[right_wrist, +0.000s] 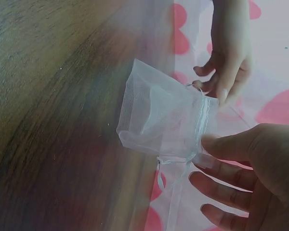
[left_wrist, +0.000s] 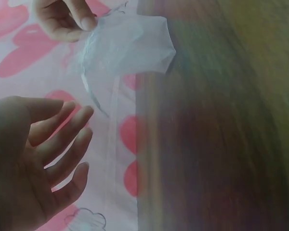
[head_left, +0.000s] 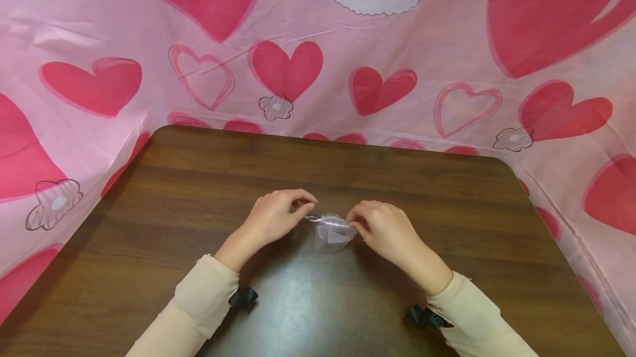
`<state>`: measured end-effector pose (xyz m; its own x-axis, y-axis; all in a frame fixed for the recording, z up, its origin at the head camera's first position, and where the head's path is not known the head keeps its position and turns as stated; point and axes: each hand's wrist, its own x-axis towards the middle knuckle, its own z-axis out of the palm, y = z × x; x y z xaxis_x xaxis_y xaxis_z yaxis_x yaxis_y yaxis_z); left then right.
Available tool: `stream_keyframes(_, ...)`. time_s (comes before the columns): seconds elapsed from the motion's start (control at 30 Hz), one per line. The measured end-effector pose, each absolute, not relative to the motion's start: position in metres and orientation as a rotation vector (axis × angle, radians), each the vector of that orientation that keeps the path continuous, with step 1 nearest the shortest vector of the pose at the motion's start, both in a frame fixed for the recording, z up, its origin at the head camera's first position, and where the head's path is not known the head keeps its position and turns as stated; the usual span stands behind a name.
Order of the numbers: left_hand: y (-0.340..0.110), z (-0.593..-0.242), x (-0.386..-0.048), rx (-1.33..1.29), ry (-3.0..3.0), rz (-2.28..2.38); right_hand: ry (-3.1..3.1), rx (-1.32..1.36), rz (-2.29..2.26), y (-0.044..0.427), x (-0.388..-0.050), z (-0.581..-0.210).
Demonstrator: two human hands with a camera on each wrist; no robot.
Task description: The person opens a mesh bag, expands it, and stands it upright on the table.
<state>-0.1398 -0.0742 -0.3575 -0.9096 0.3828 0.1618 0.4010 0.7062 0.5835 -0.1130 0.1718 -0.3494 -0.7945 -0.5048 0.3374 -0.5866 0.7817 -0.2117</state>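
Observation:
A small sheer white drawstring pouch [head_left: 334, 234] hangs above the table between the two hands. My right hand [head_left: 387, 230] pinches its gathered top edge between thumb and forefinger, clearly so in the right wrist view [right_wrist: 245, 168]. From the pouch's other side a thin drawstring loop [head_left: 313, 218] reaches toward my left hand [head_left: 278, 216]. In the left wrist view the left hand's fingers [left_wrist: 67, 139] are spread and loosely bent, with a small gap to the string. A paler patch shows through the mesh; whether it is a fold or something inside I cannot tell.
The hands are over a dark brown wooden table [head_left: 223, 153] with rounded far corners. A pink cloth [head_left: 308, 9] with red hearts hangs behind and along both sides. Dark straps [head_left: 243, 297] sit at both wrists, over cream sleeves [head_left: 199, 296].

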Motion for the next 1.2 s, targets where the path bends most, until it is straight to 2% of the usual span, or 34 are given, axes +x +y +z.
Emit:
stream_keyframes(0.7, -0.050, -0.351, -0.153, -0.816, -2.957, -0.817, -2.809, 0.771, 0.524, 0.174, -0.120, -0.345)
stream_keyframes(1.2, -0.040, -0.340, -0.165, -0.921, -3.063, -0.673, -2.852, 0.830, 0.526, 0.182, -0.124, -0.342)
